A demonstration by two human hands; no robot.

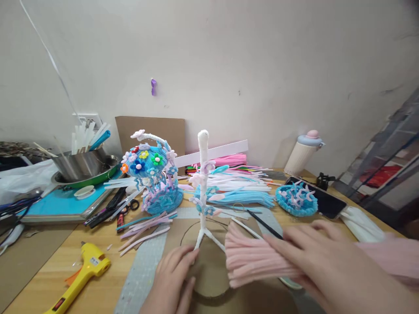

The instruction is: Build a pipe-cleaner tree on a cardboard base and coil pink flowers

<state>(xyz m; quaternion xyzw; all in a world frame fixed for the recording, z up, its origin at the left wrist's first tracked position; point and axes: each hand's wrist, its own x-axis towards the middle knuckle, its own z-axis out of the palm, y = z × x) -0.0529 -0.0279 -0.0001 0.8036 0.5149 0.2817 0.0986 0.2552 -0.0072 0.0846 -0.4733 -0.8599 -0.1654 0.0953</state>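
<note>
My left hand [173,277] rests at the foot of a white wrapped stand [203,187], its fingertips touching one splayed leg. The stand is upright on brown cardboard [211,272] with a drawn circle, and small pink and blue flowers and leaves are fixed along its stem. At the right, my right hand [330,261] is closed round a thick bundle of pale pink pipe cleaners [255,257], whose ends point toward the stand. A black pen [265,224] lies just behind that bundle.
A yellow glue gun [87,274] lies front left. Behind stand a blue flowered ornament [157,174], scissors [131,206] and blue pipe cleaners [244,198]. Back right are a blue dish [296,199], phone [327,203] and bottle [301,152]. A metal bowl [78,163] stands back left.
</note>
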